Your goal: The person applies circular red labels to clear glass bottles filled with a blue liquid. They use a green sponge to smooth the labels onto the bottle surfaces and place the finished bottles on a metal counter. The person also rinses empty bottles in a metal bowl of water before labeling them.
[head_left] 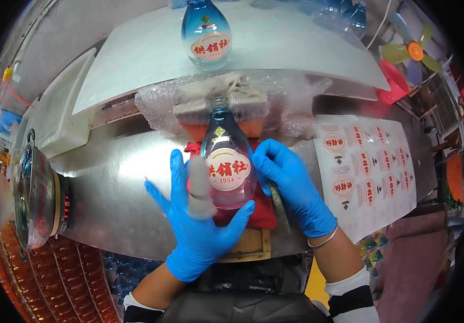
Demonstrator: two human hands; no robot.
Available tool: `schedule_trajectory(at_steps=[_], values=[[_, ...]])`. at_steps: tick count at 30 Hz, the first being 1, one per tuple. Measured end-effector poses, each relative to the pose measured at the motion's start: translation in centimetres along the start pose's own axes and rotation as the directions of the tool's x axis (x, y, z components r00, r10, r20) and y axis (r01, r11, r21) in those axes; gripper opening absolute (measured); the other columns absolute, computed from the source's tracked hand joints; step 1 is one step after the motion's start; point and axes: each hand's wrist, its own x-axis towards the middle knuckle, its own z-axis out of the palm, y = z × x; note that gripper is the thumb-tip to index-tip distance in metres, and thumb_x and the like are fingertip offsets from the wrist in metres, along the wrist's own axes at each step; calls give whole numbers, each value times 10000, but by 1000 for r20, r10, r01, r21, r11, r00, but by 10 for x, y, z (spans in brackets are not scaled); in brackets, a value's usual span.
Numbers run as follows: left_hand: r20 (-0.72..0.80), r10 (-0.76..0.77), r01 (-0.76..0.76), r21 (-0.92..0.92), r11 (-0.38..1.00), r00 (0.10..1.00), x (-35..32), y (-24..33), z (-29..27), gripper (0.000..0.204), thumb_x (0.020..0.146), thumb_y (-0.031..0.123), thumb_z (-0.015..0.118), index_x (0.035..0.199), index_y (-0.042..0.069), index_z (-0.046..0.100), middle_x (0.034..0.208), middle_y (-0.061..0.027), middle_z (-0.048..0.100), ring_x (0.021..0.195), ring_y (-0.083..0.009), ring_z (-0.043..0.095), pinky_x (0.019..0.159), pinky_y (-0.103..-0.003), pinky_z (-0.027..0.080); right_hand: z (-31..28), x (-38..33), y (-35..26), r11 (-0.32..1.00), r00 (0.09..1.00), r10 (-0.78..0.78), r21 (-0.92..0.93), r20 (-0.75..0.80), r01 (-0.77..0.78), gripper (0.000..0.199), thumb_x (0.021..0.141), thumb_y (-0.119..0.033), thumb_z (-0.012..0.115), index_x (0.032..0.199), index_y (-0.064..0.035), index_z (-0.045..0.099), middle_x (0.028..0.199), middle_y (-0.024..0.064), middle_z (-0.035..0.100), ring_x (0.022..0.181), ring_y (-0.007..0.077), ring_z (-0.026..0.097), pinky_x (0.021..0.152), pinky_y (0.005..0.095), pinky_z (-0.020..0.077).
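Observation:
A glass bottle [227,167], blue at the neck and pinkish at the base, bears an oval label and a small gold mark. It leans back on a red cloth [264,215], its neck against a cloth-padded support [189,105]. My left hand [197,231], in a blue glove with grey covers on some fingers, is open beside the bottle's left side, its thumb by the base. At the bottle's right, my gloved right hand [291,185] is closed on a slim greenish strip-like tool [279,207], its tip pointing down. The tool's upper end is hidden by the fingers.
Another blue bottle [206,37] stands on the white board [135,59] behind. A sheet of printed decals [369,172] lies on the right. On the left are a glass-lidded pot [35,194] and a white tray [70,107]. Bubble wrap [154,105] surrounds the support; a small fan [415,51] stands far right.

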Motion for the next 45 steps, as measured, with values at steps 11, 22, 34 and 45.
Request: schedule_trajectory(at_steps=[11,22,34,45], values=[[69,83,-89,102,991,994,14,10,-7,649,699,403,684,1269,150,504,1414,-220,242,1332,-374,180,1021,-593,-100,-9,-14,2,787,916,180,612,-358,85,232,883,-262,571,949,-42,602,915,66,637,822,134,612,725,269,511],[315,221,-292,199,935,923,51,3,-31,899,528,611,734,1245,115,512,1246,-152,444,1177,-301,417,1029,-617,-84,1,-19,-14,831,911,113,541,-396,132,168,823,-119,638,952,-23,589,897,70,634,791,135,616,691,247,510],[146,150,-62,-482,874,978,12,-57,15,976,601,385,799,1375,56,304,1291,-122,469,1211,-237,442,1044,-556,-128,32,-25,-31,968,868,-235,-185,-438,168,229,771,-171,716,816,-20,549,758,35,591,667,68,536,582,218,448],[113,199,-124,-471,873,973,21,-64,22,1036,625,495,737,1407,41,231,1158,-85,580,1118,-261,529,1032,-576,-103,-2,-22,3,943,750,-204,78,-629,322,173,821,-123,652,949,-28,584,884,51,607,783,117,585,690,240,500]])
